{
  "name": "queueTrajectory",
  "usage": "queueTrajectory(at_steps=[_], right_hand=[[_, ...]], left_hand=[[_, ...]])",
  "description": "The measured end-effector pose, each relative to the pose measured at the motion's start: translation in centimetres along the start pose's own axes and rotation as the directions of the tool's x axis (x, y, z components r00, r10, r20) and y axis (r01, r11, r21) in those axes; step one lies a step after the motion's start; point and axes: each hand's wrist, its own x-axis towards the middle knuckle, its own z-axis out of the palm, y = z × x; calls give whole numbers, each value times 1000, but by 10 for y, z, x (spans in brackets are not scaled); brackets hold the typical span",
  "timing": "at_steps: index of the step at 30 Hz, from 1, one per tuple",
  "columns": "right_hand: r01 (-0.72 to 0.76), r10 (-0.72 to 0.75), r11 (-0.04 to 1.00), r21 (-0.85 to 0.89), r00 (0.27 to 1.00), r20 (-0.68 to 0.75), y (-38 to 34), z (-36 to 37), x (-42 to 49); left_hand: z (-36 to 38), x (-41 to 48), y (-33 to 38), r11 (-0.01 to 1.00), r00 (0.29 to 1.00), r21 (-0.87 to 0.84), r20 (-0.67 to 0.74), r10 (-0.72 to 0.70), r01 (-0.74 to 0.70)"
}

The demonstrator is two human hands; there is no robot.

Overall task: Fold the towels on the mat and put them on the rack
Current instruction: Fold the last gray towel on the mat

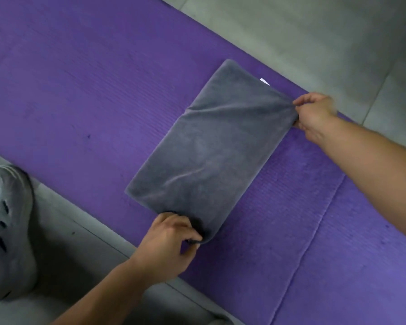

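Note:
A grey towel (209, 146), folded into a long rectangle, lies flat on the purple mat (80, 90). My left hand (169, 245) pinches the towel's near corner at the mat's front edge. My right hand (314, 116) pinches the far right corner, and the cloth wrinkles toward it. A small white label (264, 81) pokes out from the towel's far edge. The rack is not in view.
Grey tiled floor (314, 31) lies beyond the mat and in front of it. A grey perforated shoe (7, 231) stands on the floor at the lower left. A crease (314, 235) runs across the mat to the right of the towel.

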Motion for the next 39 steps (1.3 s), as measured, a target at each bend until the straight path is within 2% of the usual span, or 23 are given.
queueTrajectory(at_steps=[2,4,5,7,8,9,10,12,13,14,15,17,19,22,29,33,35,37,39], right_hand=[[69,-70,989,-132,998,-5,4,0,-2],[164,-167,930,-329,986,20,2,2,-9],[214,-223,868,-449,974,32,-1,4,-13],[334,-377,693,-639,923,74,-6,13,-23],[418,-454,626,-658,882,128,-9,21,-27],[507,-508,586,-632,838,201,-11,32,-30],[579,-531,580,-573,802,274,-14,44,-33],[639,-522,621,-454,769,368,-24,69,-38],[645,-514,639,-419,763,391,-31,80,-40],[647,-511,647,-403,761,401,-38,91,-41],[641,-507,654,-402,765,396,-46,99,-42],[591,-475,683,-429,806,352,-58,110,-38],[526,-427,720,-452,850,309,-67,116,-31],[490,-409,744,-455,872,269,-77,122,-16],[393,-326,830,-396,917,229,-82,133,6],[374,-306,860,-347,923,235,-85,135,6],[386,-322,869,-310,916,238,-88,135,5],[383,-318,889,-251,911,262,-91,138,4],[378,-312,904,-199,902,298,-94,142,1]], left_hand=[[7,2,1,999,1000,53,25,6,-7],[7,7,8,994,1000,109,25,-5,2],[3,10,12,993,999,115,-8,-36,36],[-11,17,12,984,971,100,-204,-122,145],[-22,22,10,966,919,75,-334,-211,249],[-34,26,5,919,835,10,-420,-354,394],[-43,29,-5,833,725,-94,-448,-524,545],[-55,30,-31,542,466,-307,-289,-837,782],[-60,29,-40,395,353,-401,-178,-919,826],[-63,27,-46,277,288,-518,-60,-956,810],[-62,24,-46,167,269,-642,63,-961,748],[-55,19,-41,-26,300,-808,248,-921,588],[-49,17,-37,-97,336,-874,283,-898,477],[-46,20,-42,-147,327,-927,265,-907,345],[-45,24,-42,-229,309,-950,288,-906,214],[-50,26,-34,-264,269,-961,275,-923,79],[-51,26,-36,-304,280,-953,295,-914,11],[-54,27,-37,-326,310,-945,311,-898,4],[-55,27,-39,-327,296,-945,314,-902,5]])
